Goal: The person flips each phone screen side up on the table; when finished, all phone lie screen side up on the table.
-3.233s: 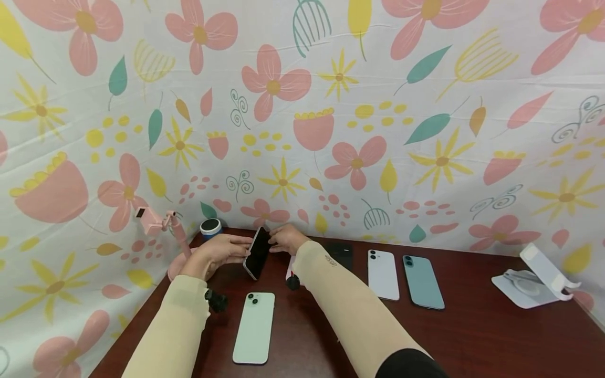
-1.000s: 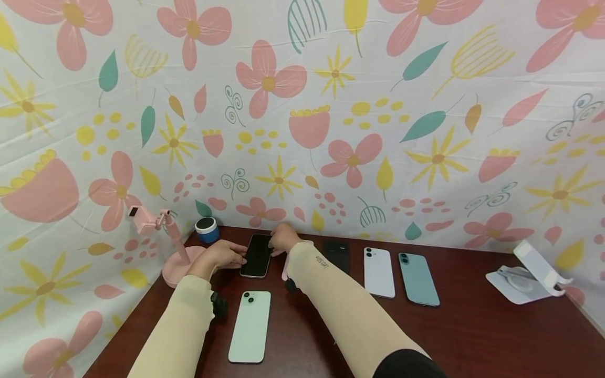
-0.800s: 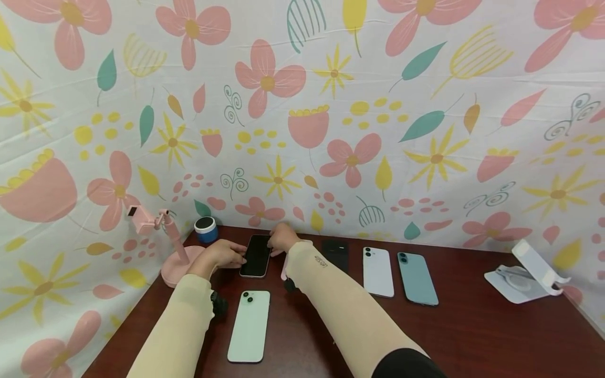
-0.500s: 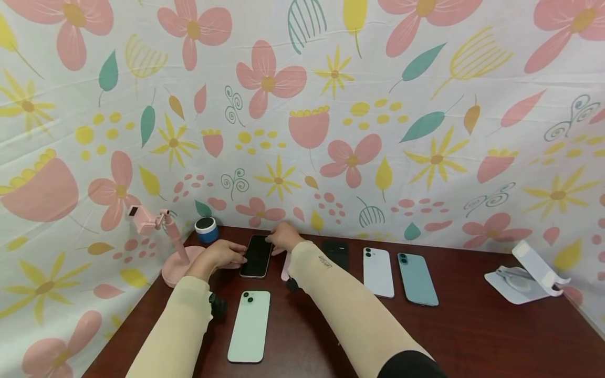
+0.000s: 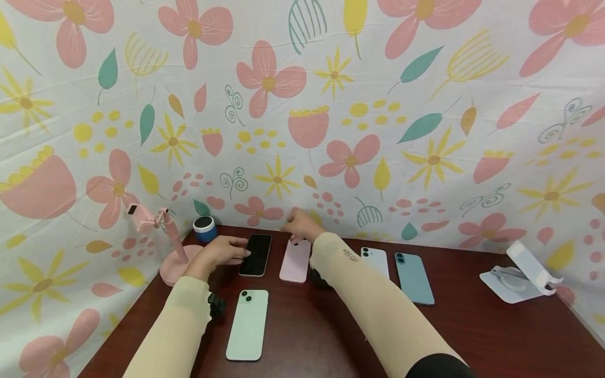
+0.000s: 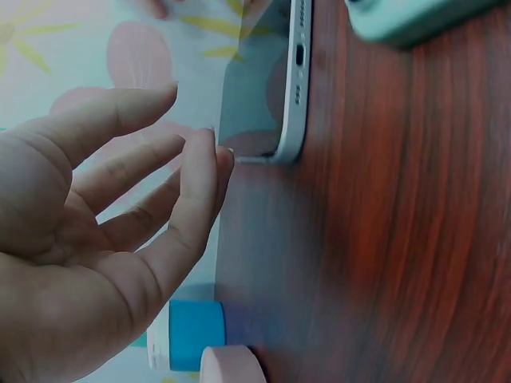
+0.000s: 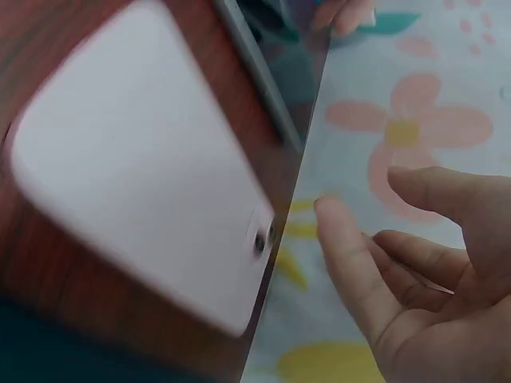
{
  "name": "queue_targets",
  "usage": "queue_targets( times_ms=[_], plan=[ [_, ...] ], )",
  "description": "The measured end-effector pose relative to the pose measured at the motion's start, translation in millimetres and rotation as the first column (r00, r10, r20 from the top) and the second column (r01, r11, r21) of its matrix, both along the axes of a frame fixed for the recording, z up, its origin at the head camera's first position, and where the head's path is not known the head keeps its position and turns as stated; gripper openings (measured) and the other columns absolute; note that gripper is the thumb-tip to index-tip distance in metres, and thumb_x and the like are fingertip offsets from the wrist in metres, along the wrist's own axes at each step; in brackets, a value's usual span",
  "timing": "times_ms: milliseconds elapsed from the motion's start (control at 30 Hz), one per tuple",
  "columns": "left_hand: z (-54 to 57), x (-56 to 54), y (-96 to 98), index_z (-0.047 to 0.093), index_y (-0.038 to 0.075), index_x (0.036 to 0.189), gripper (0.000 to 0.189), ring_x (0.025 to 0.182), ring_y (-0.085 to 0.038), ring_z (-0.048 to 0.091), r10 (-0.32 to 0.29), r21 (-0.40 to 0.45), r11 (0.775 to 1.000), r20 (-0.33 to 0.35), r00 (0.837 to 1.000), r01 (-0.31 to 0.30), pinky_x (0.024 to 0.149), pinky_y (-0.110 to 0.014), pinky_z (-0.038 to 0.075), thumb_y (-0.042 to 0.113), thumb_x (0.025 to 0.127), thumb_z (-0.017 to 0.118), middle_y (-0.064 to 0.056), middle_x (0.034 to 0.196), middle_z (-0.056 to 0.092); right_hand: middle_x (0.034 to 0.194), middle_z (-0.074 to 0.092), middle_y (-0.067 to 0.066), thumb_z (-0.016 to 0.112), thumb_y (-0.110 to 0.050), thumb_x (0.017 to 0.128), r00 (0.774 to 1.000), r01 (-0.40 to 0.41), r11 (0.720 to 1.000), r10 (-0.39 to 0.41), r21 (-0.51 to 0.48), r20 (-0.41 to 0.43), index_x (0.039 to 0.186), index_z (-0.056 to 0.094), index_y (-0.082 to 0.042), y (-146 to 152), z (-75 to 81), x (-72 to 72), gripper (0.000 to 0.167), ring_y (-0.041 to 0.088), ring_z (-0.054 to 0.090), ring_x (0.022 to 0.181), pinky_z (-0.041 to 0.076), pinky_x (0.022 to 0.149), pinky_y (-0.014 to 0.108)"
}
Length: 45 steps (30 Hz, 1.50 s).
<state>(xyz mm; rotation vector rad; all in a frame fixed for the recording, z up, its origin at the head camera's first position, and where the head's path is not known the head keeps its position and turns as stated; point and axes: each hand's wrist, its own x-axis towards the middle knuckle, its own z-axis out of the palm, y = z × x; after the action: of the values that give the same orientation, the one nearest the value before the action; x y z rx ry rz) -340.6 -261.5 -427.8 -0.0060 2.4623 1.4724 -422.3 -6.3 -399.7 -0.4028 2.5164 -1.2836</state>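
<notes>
A smartphone with a dark screen [image 5: 256, 255] lies face up near the back edge of the table. My left hand [image 5: 221, 252] is at its left side, and the left wrist view shows loosely bent fingers [image 6: 192, 191] apart from the phone's rim. To the right, a pink smartphone [image 5: 295, 261] lies back up, its camera end toward the wall. My right hand [image 5: 304, 226] is over that far end; in the right wrist view the thumb and fingers are spread and hold nothing, with the pink phone [image 7: 144, 159] beside them.
A pale green phone [image 5: 248, 325] lies in front. White [image 5: 375, 261] and blue [image 5: 415, 278] phones lie right, the white one partly behind my right sleeve. A white folding stand [image 5: 520, 275] is far right. A pink stand [image 5: 175, 236] and blue round container [image 5: 205, 229] stand left.
The tilted dark-screen phone was laid flat. My right hand has left its right edge and moved right over the pink phone, which now shows. My left hand stays beside the dark-screen phone.
</notes>
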Motion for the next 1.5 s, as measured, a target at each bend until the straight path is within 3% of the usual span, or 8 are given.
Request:
queue_targets(
  times_ms=[167,400,633,900,1000,1100,1200,1500],
  plan=[
    [-0.1,-1.1,10.1,0.045,-0.007,0.158,0.061,0.133,-0.044,0.067,-0.032,0.022,0.999,-0.018,0.999,0.032,0.104,-0.044,0.061,0.009,0.104,0.067,-0.033,0.164,0.043,0.14,0.062,0.029,0.073,-0.011,0.1,0.997,0.072,0.993,-0.075,0.096,0.019,0.138,0.057,0.011,22,-1.5,-2.9,0.046,0.04,0.079,0.096,0.067,0.086,0.046],
    [-2.7,-5.0,29.1,0.047,-0.006,0.158,0.06,0.131,-0.042,0.069,-0.032,0.041,0.999,-0.021,0.999,0.032,0.102,-0.044,0.062,0.009,0.104,0.067,-0.031,0.164,0.044,0.11,0.07,0.02,0.08,-0.006,0.094,0.994,0.1,0.967,-0.105,0.235,0.01,0.116,0.067,0.006,36,-8.2,-7.8,0.028,0.036,0.081,0.087,0.068,0.074,0.039],
    [-6.1,-7.4,51.8,0.047,-0.008,0.157,0.059,0.13,-0.043,0.069,-0.053,0.07,0.996,-0.03,0.998,0.055,0.098,-0.043,0.064,0.006,0.103,0.068,-0.033,0.16,0.048,0.107,0.07,0.019,0.082,-0.004,0.091,0.992,0.092,0.958,-0.111,0.272,0.057,0.115,0.066,0.009,37,-13.7,-8.9,0.031,0.035,0.081,0.084,0.068,0.073,0.038],
    [-8.9,-10.5,70.6,0.052,-0.007,0.154,0.055,0.126,-0.042,0.071,-0.066,0.048,0.997,0.003,0.998,0.066,0.097,-0.042,0.065,0.008,0.104,0.067,-0.031,0.152,0.059,0.11,0.071,0.019,0.081,-0.002,0.091,0.995,0.045,0.953,-0.069,0.3,0.068,0.129,0.061,0.011,35,-22.9,-10.8,0.045,0.03,0.08,0.08,0.068,0.073,0.036],
    [-9.5,-10.5,76.7,0.052,-0.007,0.154,0.055,0.13,-0.042,0.069,-0.084,0.04,0.996,0.01,0.996,0.083,0.098,-0.042,0.064,0.006,0.103,0.067,-0.031,0.152,0.058,0.102,0.073,0.017,0.082,-0.002,0.091,0.996,0.038,0.944,-0.06,0.327,0.059,0.118,0.067,0.01,34,-24.4,-11.6,0.033,0.03,0.081,0.08,0.068,0.072,0.035],
    [-9.2,-10.8,82.6,0.052,-0.007,0.154,0.054,0.132,-0.042,0.067,-0.094,0.044,0.995,0.017,0.995,0.093,0.098,-0.04,0.064,0.003,0.102,0.066,-0.03,0.154,0.056,0.09,0.074,0.014,0.082,-0.003,0.09,0.997,0.037,0.936,-0.06,0.349,0.054,0.096,0.072,0.006,35,-24.5,-12.0,0.015,0.03,0.082,0.079,0.068,0.071,0.035],
    [-9.5,-12.1,86.2,0.053,-0.006,0.154,0.054,0.132,-0.041,0.068,-0.097,0.035,0.995,0.022,0.995,0.096,0.098,-0.04,0.064,0.0,0.101,0.064,-0.03,0.154,0.057,0.083,0.074,0.012,0.081,-0.003,0.09,0.996,0.042,0.938,-0.068,0.344,0.064,0.082,0.071,0.002,36,-24.1,-11.5,0.014,0.03,0.082,0.079,0.068,0.072,0.035],
    [-13.1,-14.7,95.6,0.06,-0.006,0.147,0.048,0.126,-0.037,0.072,-0.075,0.011,0.997,0.041,0.996,0.075,0.099,-0.043,0.064,-0.001,0.1,0.067,-0.028,0.146,0.064,0.093,0.076,0.014,0.081,-0.003,0.092,0.988,0.044,0.955,-0.084,0.295,0.126,0.091,0.073,0.004,36,-22.8,-8.9,0.01,0.028,0.082,0.079,0.068,0.074,0.035]
  ],
)
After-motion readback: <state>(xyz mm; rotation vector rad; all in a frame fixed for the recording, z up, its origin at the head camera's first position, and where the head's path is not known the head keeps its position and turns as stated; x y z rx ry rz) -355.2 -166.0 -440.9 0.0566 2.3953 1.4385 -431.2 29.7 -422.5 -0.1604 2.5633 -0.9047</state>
